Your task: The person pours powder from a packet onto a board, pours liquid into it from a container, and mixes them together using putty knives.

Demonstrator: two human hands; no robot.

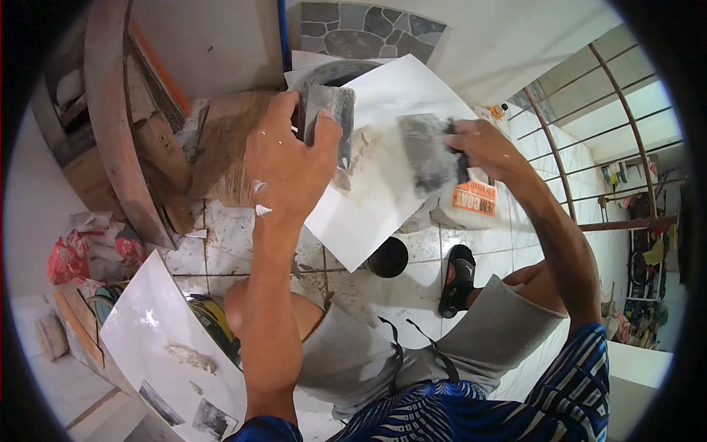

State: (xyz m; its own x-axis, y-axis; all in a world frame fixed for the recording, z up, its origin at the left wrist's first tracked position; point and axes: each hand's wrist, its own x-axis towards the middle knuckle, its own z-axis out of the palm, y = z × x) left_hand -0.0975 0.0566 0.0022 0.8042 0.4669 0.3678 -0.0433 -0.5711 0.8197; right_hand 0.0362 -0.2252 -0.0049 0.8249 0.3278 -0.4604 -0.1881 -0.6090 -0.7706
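Fingers (280, 114) of the left hand (294, 166) are pinching a grey, flat rectangular metal scraper (343, 110), thumb flat on its face. The right hand (486, 147) is wrapped around the dark handle of a wide, putty-smeared metal blade (420, 147), so both are gripping something.

Treat the glossy white flat board (409, 77) as a clock, 12 pointing away from the person: scraper's around 10, smeared blade about 3, with a soft beige mound of putty (362, 151) between them.

My take on handling: both tools look light and fairly stiff, and wet putty probably makes the faces slick, so I'd hold the handles, clear of the edges. The putty looks like thick paste, more for scooping than grabbing. Board seems stiff but slippery; I'd take it by opposite edges. Can't see what's propping it up.

Readable stuff: around 4 o'clock there's a pale bag with an orange label (473, 199), big letters like "EMCOAT", first one iffy; the line above I can't make out. Round black container (388, 256) at 6 shows no writing. Black shoe (458, 280) past 5 has a small pale logo, too tiny to call.
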